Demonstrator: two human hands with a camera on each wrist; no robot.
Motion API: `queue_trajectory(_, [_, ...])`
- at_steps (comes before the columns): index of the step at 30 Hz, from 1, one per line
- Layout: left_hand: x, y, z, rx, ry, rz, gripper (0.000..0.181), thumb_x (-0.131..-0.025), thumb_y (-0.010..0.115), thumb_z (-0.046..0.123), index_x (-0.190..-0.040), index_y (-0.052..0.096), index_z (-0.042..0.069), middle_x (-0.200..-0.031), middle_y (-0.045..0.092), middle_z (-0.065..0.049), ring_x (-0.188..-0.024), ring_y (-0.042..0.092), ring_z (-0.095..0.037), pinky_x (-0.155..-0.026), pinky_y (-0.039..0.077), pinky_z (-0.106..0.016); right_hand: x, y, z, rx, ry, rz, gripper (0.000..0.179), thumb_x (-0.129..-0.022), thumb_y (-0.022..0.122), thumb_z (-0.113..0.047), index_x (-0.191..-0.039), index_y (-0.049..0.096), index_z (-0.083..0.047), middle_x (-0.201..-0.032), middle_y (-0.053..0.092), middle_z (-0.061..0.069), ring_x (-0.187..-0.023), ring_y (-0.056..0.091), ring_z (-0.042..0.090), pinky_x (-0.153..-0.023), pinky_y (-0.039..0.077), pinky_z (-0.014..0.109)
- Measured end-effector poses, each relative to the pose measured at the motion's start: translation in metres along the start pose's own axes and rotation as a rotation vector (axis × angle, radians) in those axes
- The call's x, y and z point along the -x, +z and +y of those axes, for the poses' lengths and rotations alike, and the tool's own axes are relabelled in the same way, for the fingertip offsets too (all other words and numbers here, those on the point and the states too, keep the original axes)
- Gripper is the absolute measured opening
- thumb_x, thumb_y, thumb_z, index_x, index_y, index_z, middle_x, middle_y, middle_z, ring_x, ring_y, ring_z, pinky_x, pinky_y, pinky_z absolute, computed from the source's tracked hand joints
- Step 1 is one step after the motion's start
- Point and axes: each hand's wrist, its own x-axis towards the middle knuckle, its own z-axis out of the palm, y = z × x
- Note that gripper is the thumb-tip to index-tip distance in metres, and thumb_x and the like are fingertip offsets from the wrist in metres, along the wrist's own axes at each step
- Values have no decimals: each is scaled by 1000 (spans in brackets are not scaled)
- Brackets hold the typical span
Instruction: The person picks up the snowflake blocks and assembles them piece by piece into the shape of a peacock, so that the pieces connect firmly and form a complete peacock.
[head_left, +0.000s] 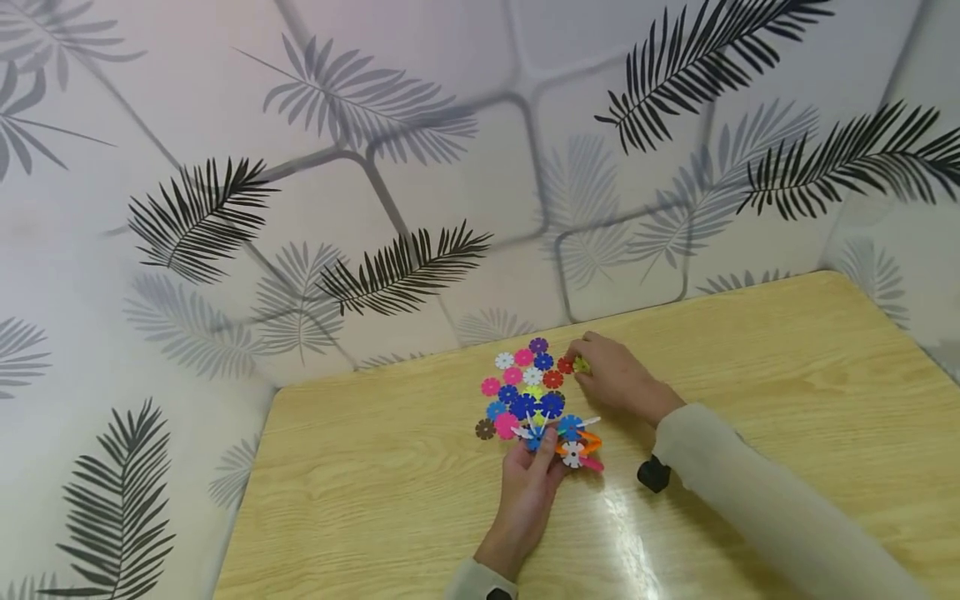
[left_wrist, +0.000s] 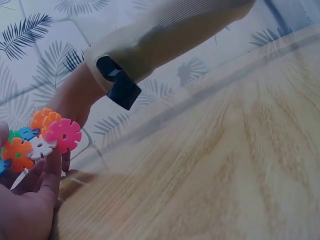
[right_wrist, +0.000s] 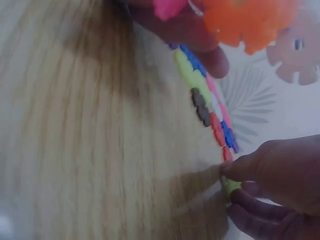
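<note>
My left hand (head_left: 527,487) grips a built cluster of notched snowflake discs (head_left: 572,427) in blue, white, orange and pink, held over the table. In the left wrist view its pink disc (left_wrist: 64,135) and orange disc (left_wrist: 18,154) face the camera, the fingers below them. Farther back, my right hand (head_left: 617,375) pinches a yellow-green disc (head_left: 581,365) at the right end of the loose discs. The right wrist view shows thumb and fingers around that disc (right_wrist: 231,187), low at the tabletop. A red disc (head_left: 565,366) lies right beside these fingertips.
Several loose snowflake discs, among them a purple one (head_left: 538,345), a white one (head_left: 505,361) and a brown one (head_left: 485,429), lie flat between the hands and the wall. The wooden table (head_left: 360,475) meets a leaf-patterned wall (head_left: 450,183) at its back edge.
</note>
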Motion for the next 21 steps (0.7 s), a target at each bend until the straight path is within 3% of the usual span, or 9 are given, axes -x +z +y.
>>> queue_trajectory(5, [1,0,2,-4,27,-2,51,-115,58,29,-156,52,-1,-156,63,-17,-140,65,-23,-116,56,-38,18,-6,3,-167,68,28,17,-96,80,-6,-112,77,-1,-107,72,15,-96,68,27,-86,61,43])
queue_trajectory(9, [4,1,9,-21,32,-5,51,-115,59,30,-154,52,-2,-158,61,-18,-145,62,-27,-118,54,-38,43,-14,4,-341,52,86,6,-98,81,-9,-103,81,-7,-103,79,10,-87,73,18,-76,61,31])
queue_trajectory(15, [11,5,27,-140,43,-5,49,-114,61,30,-147,59,-6,-141,72,-16,-123,72,-17,-111,60,-34,82,-26,-2,-592,-93,136,15,-100,77,-5,-114,83,-10,-106,81,6,-90,78,10,-80,65,22])
queue_trajectory(21, [17,7,40,-258,67,2,46,-113,63,28,-144,63,-6,-133,76,-13,-108,72,-9,-101,62,-27,99,-30,-10,-673,-228,181,27,-99,74,6,-116,83,-13,-113,77,7,-100,74,3,-84,67,25])
